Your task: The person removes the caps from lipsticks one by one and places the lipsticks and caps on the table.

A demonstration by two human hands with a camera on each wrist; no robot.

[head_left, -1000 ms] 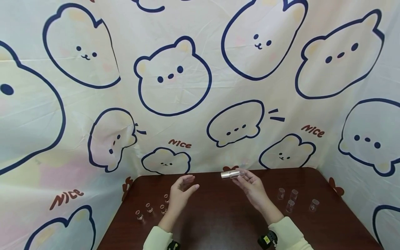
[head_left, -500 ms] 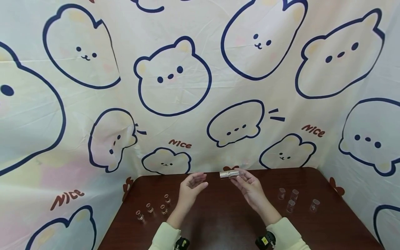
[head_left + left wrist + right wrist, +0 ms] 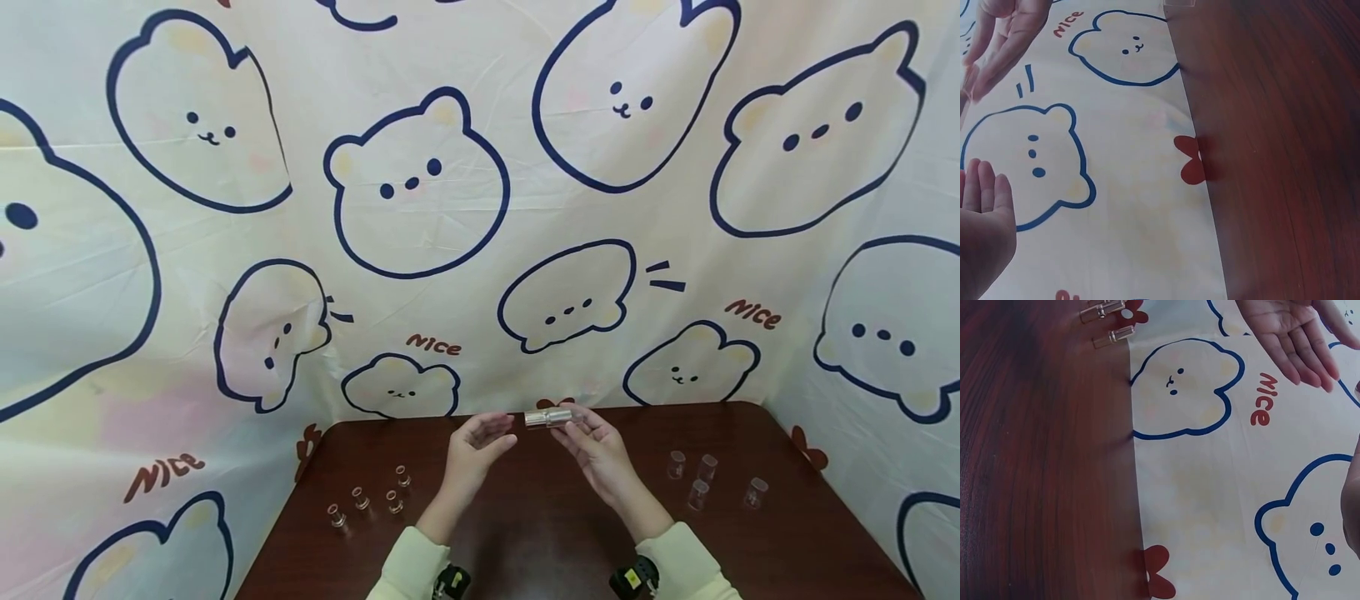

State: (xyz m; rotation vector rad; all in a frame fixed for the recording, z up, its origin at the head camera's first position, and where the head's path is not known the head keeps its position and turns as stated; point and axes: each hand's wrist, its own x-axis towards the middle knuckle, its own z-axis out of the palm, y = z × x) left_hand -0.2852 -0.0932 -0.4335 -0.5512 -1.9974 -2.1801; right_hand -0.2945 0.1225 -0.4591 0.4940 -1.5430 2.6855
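My right hand [image 3: 600, 457] pinches a small clear lipstick tube [image 3: 546, 417] with a silvery sheen between thumb and fingers. The tube lies almost level above the table's far part, its free end pointing left. Just left of that end, my left hand [image 3: 474, 454] is raised with nothing in it, fingers extended and thumb apart. In the right wrist view the left palm [image 3: 1297, 340] faces the camera, while only a sliver of the right hand [image 3: 1352, 503] shows at the edge. The left wrist view catches the right hand [image 3: 1013, 44] at top left.
Several small clear lipstick bases [image 3: 360, 498] stand on the left of the dark brown table [image 3: 547, 533]. Several clear caps [image 3: 698, 494] stand on the right. A cartoon-printed cloth [image 3: 420, 308] rises behind the table and along both sides.
The left hand has moved right, from beside the standing bases to close by the held tube. The right hand and tube have shifted very slightly left.
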